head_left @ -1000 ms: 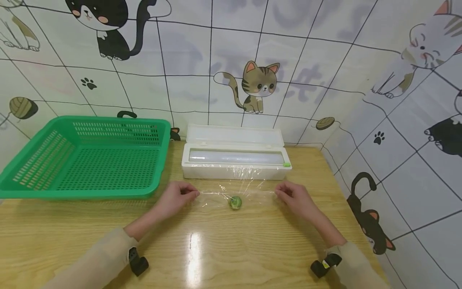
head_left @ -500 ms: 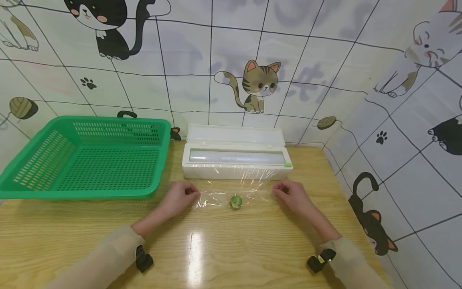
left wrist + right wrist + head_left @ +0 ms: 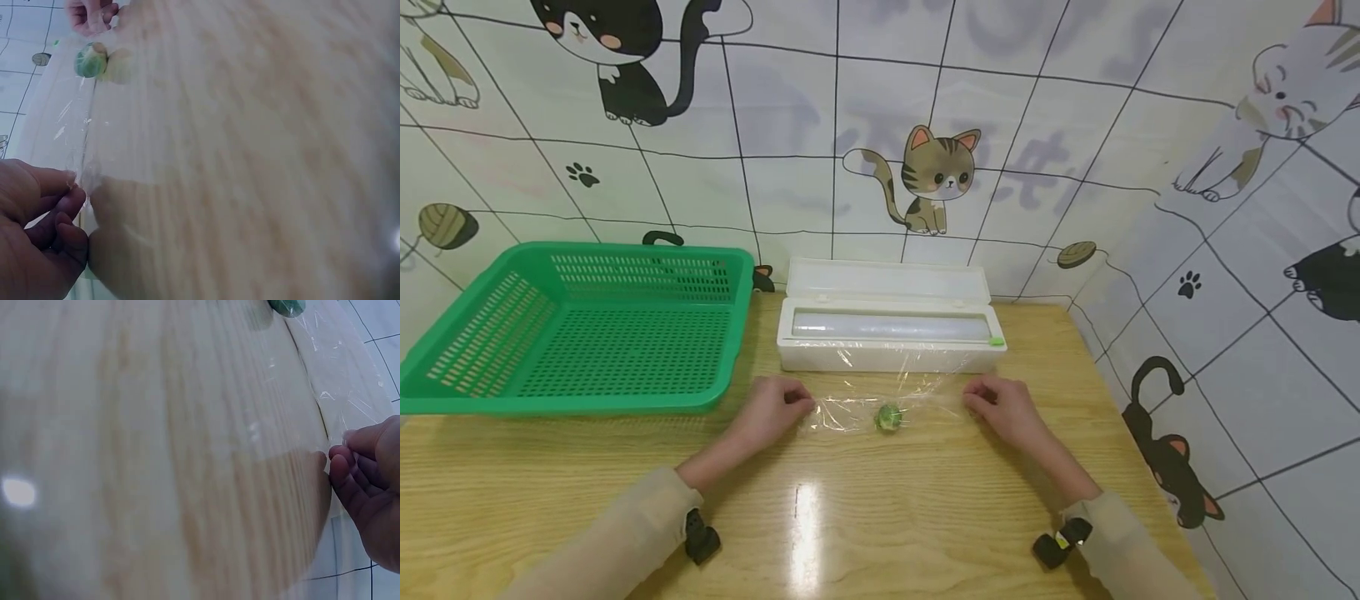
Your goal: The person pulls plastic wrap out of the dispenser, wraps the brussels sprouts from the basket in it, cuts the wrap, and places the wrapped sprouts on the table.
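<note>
On the pale wooden desk (image 3: 880, 525), a small round green leafy vegetable (image 3: 889, 418) lies between the pinching hands: the left hand (image 3: 767, 412) to its left, the right hand (image 3: 1011, 411) to its right, neither clearly nearer. Each grips clear plastic film (image 3: 842, 414), its held edge running crosswise by the vegetable. Beyond the vegetable stands a long white open-lidded box (image 3: 891, 305), parallel to that edge; farther left, a green slotted plastic basket (image 3: 572, 405).

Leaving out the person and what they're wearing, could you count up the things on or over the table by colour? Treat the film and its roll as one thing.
Green: 2 (plastic basket, small round vegetable)
White: 1 (open wrap box)
Clear: 1 (plastic film)
Total: 4
</note>
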Demonstrator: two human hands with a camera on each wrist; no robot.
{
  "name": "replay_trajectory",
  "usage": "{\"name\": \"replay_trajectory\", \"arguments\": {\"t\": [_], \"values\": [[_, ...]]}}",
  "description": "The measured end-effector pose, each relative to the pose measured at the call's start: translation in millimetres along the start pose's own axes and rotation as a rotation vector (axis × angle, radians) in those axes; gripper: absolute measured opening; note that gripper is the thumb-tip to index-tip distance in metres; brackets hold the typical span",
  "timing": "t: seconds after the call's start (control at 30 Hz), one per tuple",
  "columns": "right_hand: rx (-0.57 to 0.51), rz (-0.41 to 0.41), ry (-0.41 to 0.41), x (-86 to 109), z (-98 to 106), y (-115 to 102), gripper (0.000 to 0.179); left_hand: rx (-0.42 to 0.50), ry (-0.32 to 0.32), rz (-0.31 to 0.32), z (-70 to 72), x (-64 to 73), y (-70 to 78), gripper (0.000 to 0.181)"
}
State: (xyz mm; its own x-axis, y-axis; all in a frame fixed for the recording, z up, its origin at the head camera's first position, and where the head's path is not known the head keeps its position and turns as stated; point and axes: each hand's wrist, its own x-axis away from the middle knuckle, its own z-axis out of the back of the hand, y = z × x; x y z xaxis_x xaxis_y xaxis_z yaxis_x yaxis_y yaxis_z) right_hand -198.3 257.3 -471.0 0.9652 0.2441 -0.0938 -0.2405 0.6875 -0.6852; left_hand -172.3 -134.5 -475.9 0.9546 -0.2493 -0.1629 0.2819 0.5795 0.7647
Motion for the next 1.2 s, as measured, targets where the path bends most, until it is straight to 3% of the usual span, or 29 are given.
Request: {"name": "replay_trajectory", "arguments": {"t": [0.17, 0.27, 0.37, 0.53, 0.73, 0.9, 1.03, 1.2], "values": [[0.018, -0.063, 0.048, 6.7, 11.4, -4.4, 0.011, 0.069, 0.033, 0.055, 4.8, 0.9, 2.8, 0.005], [0.046, -0.044, 0.106, 10.1, 20.8, -9.5, 0.011, 0.101, 0.075, 0.059, 7.6, 2.3, 14.3, 0.01], [0.04, 0.047, 0.135, 13.6, 25.2, -18.5, 0.009, 0.139, 0.09, 0.008, 6.7, 3.0, 31.1, 0.012], [-0.015, 0.21, 0.061, 21.4, 10.2, -41.3, 0.013, 0.239, 0.039, -0.092, -6.7, 3.5, 52.4, 0.014], [0.01, 0.454, -0.001, 25.0, -16.8, -60.2, 0.022, 0.303, -0.049, -0.171, -30.2, 1.2, 61.0, 0.019], [0.035, 0.632, -0.014, 20.2, -35.1, -63.0, 0.028, 0.277, -0.103, -0.272, -46.3, -3.3, 62.4, 0.025], [0.08, 0.676, -0.038, 16.8, -46.8, -62.0, 0.028, 0.271, -0.128, -0.263, -56.0, -4.8, 63.7, 0.027], [0.144, 0.624, -0.065, 17.3, -52.2, -63.3, 0.03, 0.206, -0.103, -0.219, -64.0, -6.6, 62.7, 0.028]]}}
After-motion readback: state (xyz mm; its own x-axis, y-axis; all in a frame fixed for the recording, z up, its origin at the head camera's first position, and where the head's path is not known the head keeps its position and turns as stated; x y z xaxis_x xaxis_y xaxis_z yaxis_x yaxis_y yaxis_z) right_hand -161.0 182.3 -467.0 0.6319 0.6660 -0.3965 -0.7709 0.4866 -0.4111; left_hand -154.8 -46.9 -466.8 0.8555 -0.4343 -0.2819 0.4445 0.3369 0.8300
